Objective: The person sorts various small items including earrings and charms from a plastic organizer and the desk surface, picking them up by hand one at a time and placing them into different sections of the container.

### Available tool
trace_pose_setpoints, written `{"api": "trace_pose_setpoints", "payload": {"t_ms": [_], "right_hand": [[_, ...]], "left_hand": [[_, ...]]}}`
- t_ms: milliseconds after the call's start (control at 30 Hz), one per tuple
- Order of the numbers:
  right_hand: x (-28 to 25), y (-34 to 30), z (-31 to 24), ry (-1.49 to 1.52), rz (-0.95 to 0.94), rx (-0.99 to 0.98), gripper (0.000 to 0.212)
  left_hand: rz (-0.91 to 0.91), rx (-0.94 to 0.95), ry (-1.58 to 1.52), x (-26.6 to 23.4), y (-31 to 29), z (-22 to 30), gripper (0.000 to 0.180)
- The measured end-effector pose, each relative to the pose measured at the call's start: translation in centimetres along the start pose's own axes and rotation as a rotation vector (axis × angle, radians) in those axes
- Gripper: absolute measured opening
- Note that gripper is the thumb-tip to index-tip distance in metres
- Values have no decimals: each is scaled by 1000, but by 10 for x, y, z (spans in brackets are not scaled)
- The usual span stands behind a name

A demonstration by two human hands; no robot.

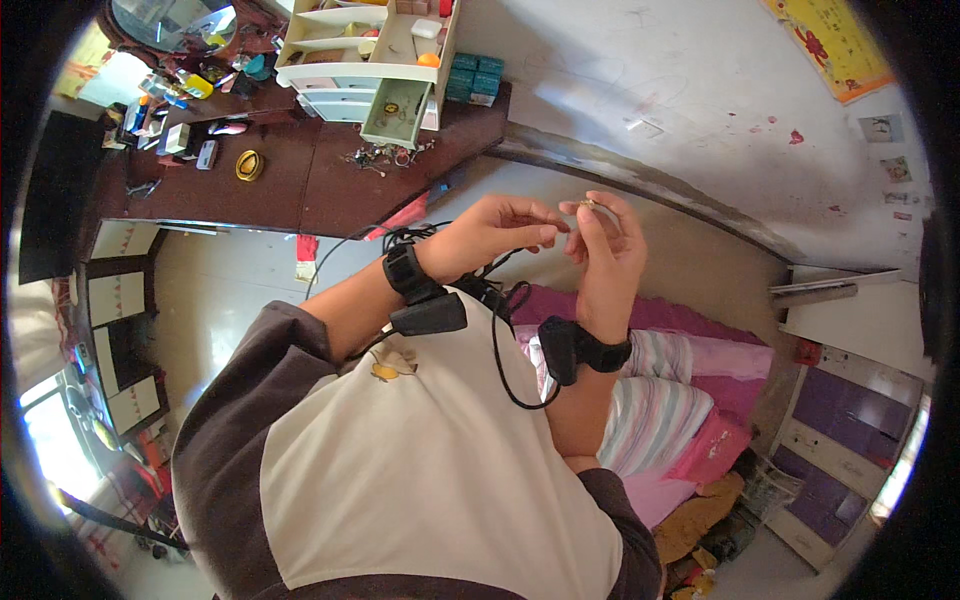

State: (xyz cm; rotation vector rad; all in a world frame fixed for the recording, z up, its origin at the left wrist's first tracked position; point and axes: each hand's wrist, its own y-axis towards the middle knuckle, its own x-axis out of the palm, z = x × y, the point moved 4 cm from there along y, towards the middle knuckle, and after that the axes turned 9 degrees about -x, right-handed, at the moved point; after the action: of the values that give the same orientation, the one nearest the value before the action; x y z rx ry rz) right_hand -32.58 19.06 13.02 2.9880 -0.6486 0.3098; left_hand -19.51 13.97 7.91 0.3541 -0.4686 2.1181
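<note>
My two hands are raised close together in front of my chest. A small gold-coloured piece of jewellery [587,204] sits between the thumb and fingertips of my right hand [612,250], which is pinched shut on it; its exact kind is too small to make out. Just to its left, my left hand [495,235] reaches across with curved fingers, thumb a little apart from them and nothing visible between. Behind the hands, a pile of jewellery [385,157] lies on the dark table [340,190], below a pulled-out drawer [397,115] with small gold items inside.
A white organizer [345,70] stands on the table, with teal boxes [474,78] beside it. Gold bangles [250,165], bottles and a round mirror [175,22] are further left. Black cables [497,345] hang near my wrists. A bed with striped bedding [650,420] lies at the right.
</note>
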Motion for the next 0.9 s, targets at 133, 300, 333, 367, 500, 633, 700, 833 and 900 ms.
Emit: {"api": "trace_pose_setpoints", "payload": {"t_ms": [133, 300, 333, 367, 500, 633, 700, 833, 900], "right_hand": [[0, -5, -3, -142, -91, 12, 16], [20, -13, -4, -325, -342, 23, 18], [24, -13, -6, -364, -328, 8, 17], [28, -10, -6, -402, -315, -8, 17], [41, 3, 6, -358, -331, -17, 16], [56, 14, 26, -320, -446, 30, 19], [69, 18, 31, -264, -522, 66, 22], [72, 22, 34, -371, -587, 126, 33], [52, 25, 37, -356, -419, 120, 31]], "left_hand": [[31, 29, 84, -7, -5, -5, 27], [-43, 108, 190, -11, -13, -2, 33], [-35, 120, 179, -15, -18, -1, 33], [-49, 76, 184, -21, -21, 0, 26], [79, 57, 98, -54, -43, 9, 20], [241, 28, 121, -84, -68, 13, 22], [254, 19, 125, -100, -75, 12, 23], [370, 19, 164, -137, -73, 19, 22], [426, 81, 438, -160, -69, 29, 22]]}}
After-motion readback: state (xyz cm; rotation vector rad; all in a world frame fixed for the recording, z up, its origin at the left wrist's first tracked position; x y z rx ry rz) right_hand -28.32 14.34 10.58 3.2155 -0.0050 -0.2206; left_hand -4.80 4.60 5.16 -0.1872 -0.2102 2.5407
